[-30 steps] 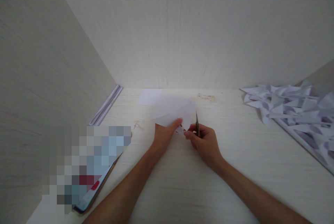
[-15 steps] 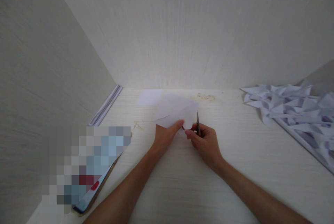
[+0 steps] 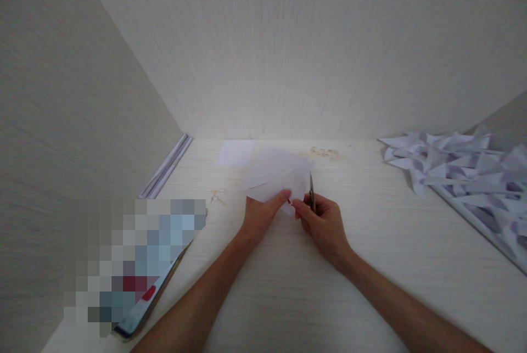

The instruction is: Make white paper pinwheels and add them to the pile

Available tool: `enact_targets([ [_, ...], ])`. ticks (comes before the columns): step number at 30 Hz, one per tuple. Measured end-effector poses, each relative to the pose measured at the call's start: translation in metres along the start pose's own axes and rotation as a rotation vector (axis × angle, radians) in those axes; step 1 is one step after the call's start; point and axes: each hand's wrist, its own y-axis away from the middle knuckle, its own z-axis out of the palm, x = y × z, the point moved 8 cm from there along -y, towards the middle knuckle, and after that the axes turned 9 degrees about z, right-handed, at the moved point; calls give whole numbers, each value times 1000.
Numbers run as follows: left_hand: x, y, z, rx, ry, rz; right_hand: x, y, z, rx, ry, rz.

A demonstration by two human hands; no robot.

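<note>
A white sheet of paper (image 3: 274, 172) with slits cut in it is held above the table in the middle. My left hand (image 3: 261, 214) is closed on its near edge, thumb on top and the other fingers hidden beneath. My right hand (image 3: 323, 220) is closed around a pair of scissors (image 3: 312, 185), whose dark blades point away from me. The thumb and forefinger of that hand also pinch at the paper's near right part. Something small and red shows between my two thumbs; I cannot tell what it is.
Another white paper square (image 3: 235, 152) lies at the back. Several folded paper pinwheels (image 3: 444, 166) are heaped at the right. A phone (image 3: 140, 309), partly blurred out, leans at the left. Rolled white paper tubes (image 3: 167, 166) lie along the left wall (image 3: 102, 95).
My right thumb and forefinger have shifted slightly, and the near right part of the paper has folded or moved with them. The left hand keeps its place.
</note>
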Motion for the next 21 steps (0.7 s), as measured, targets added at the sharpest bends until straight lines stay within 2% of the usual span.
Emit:
enact_targets([
  [5, -5, -1, -3, 31, -23, -1, -4, 1, 0, 27, 80, -24],
  [9, -9, -1, 0, -6, -11, -5, -4, 1, 0, 29, 118, -23],
  [18, -4, 1, 2, -25, -46, -13, -3, 2, -4, 90, 53, -1],
  [21, -4, 1, 0, -6, -55, -3, 0, 0, -4, 73, -5, 23],
])
